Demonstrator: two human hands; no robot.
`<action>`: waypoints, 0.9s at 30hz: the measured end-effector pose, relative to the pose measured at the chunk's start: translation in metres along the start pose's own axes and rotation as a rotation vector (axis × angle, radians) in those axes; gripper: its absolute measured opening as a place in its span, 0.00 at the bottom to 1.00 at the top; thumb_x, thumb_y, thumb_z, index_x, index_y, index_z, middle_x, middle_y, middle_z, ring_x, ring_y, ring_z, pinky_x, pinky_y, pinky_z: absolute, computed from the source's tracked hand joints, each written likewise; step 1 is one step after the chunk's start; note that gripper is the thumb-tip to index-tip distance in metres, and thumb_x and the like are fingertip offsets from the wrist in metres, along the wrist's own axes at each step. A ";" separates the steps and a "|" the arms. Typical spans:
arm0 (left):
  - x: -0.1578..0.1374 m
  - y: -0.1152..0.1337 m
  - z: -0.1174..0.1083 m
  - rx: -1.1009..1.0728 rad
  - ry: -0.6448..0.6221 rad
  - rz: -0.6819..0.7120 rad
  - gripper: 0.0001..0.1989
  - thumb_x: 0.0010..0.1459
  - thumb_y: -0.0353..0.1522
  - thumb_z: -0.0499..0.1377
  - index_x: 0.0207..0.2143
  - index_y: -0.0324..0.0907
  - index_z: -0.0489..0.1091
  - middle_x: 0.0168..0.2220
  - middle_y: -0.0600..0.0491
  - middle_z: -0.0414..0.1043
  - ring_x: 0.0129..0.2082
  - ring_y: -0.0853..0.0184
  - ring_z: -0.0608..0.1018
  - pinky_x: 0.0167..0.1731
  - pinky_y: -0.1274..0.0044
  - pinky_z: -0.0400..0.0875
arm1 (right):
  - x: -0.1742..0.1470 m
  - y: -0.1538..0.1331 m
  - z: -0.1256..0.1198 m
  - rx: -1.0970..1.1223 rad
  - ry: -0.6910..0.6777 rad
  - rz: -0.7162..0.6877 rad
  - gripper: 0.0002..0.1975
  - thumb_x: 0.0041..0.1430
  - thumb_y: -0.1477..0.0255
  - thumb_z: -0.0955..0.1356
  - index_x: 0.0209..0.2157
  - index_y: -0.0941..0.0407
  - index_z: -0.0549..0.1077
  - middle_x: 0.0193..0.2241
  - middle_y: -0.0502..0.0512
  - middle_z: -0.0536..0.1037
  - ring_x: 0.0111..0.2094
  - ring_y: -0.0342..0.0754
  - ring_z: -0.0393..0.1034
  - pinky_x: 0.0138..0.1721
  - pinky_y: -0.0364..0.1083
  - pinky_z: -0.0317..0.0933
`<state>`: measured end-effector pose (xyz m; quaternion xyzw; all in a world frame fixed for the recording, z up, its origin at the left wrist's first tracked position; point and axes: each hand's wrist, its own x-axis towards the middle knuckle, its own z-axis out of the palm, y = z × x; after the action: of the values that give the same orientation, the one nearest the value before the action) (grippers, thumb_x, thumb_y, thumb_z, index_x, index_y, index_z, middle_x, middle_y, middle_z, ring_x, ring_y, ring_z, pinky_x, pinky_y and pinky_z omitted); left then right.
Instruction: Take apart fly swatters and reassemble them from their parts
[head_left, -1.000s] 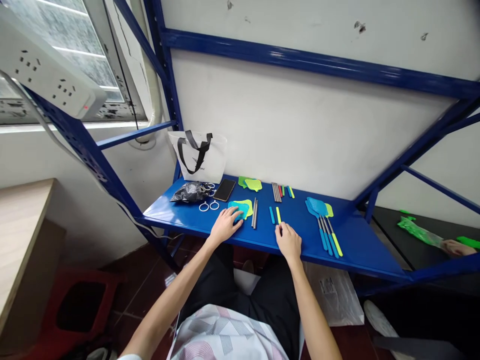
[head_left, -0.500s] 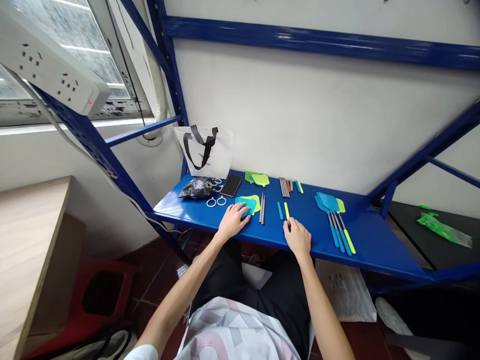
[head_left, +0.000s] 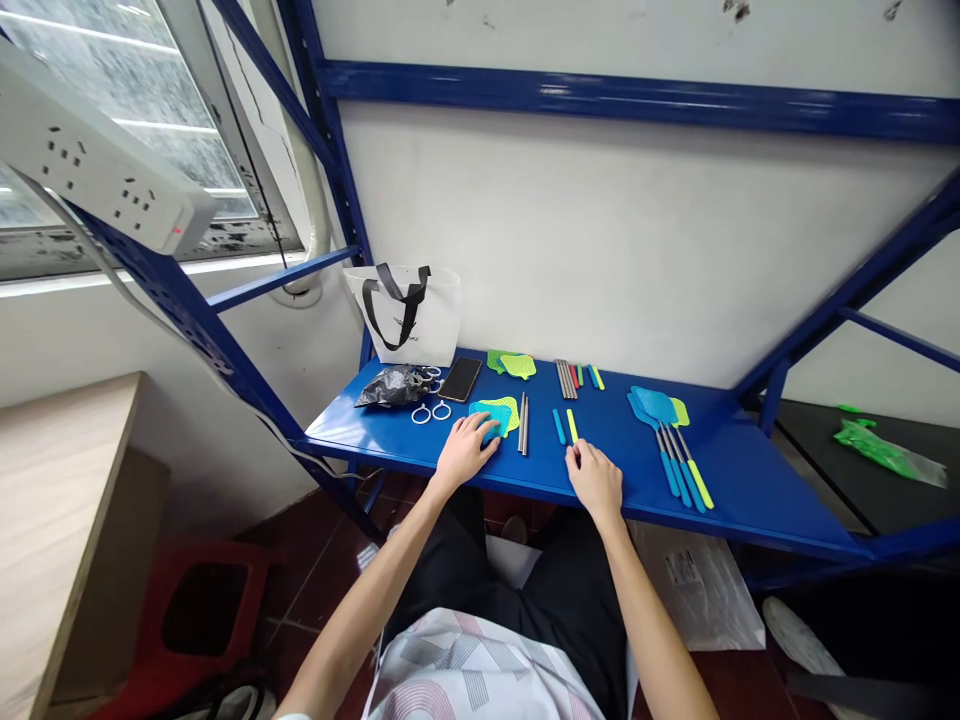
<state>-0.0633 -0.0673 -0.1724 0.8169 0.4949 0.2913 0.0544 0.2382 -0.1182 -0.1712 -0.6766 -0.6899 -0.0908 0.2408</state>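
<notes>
Blue swatter head point(head_left: 494, 412) | part-hidden by left fingers point(head_left: 471, 432) | right fingers point(head_left: 576, 461) at yellow handle point(head_left: 572, 424) | grips unclear

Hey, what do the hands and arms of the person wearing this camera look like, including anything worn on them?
The left hand and right hand are bare, with no gloves, and no watch shows at either wrist. Both forearms are uncovered. A sliver of white sleeve shows at the bottom edge, on the left arm.

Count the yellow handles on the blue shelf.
3: a loose yellow handle at the right hand, another yellow handle beside a blue handle at the back, and one fitted to the rightmost assembled fly swatter. The hands could hide more.
</notes>
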 end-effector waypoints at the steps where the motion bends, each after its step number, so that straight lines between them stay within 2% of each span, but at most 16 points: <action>1: 0.000 0.000 0.000 0.001 -0.002 0.000 0.20 0.78 0.43 0.53 0.65 0.50 0.74 0.70 0.46 0.71 0.71 0.50 0.71 0.71 0.53 0.62 | 0.000 0.000 -0.001 0.002 -0.004 0.000 0.17 0.80 0.65 0.61 0.41 0.55 0.77 0.34 0.57 0.82 0.33 0.48 0.73 0.30 0.45 0.44; 12: 0.000 0.003 -0.006 0.018 -0.019 0.005 0.21 0.78 0.43 0.52 0.64 0.49 0.74 0.69 0.45 0.71 0.71 0.50 0.70 0.71 0.53 0.63 | -0.002 -0.002 -0.002 -0.008 0.021 -0.008 0.15 0.79 0.67 0.62 0.38 0.54 0.76 0.33 0.55 0.82 0.34 0.47 0.73 0.31 0.46 0.44; 18: 0.000 0.002 -0.002 0.043 0.002 -0.049 0.23 0.77 0.45 0.53 0.67 0.48 0.72 0.74 0.43 0.64 0.74 0.49 0.67 0.71 0.55 0.64 | -0.002 0.001 0.001 -0.013 0.028 -0.018 0.16 0.79 0.66 0.62 0.37 0.54 0.76 0.33 0.56 0.81 0.34 0.47 0.73 0.31 0.46 0.44; 27: 0.001 0.002 -0.002 0.029 -0.010 -0.025 0.23 0.78 0.45 0.51 0.66 0.47 0.72 0.71 0.44 0.69 0.72 0.49 0.68 0.70 0.55 0.63 | -0.001 0.001 -0.001 0.006 -0.013 -0.005 0.17 0.80 0.65 0.61 0.39 0.55 0.76 0.34 0.57 0.82 0.35 0.48 0.73 0.30 0.46 0.45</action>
<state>-0.0625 -0.0678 -0.1696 0.8129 0.5089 0.2790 0.0485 0.2397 -0.1190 -0.1709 -0.6748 -0.6933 -0.0851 0.2381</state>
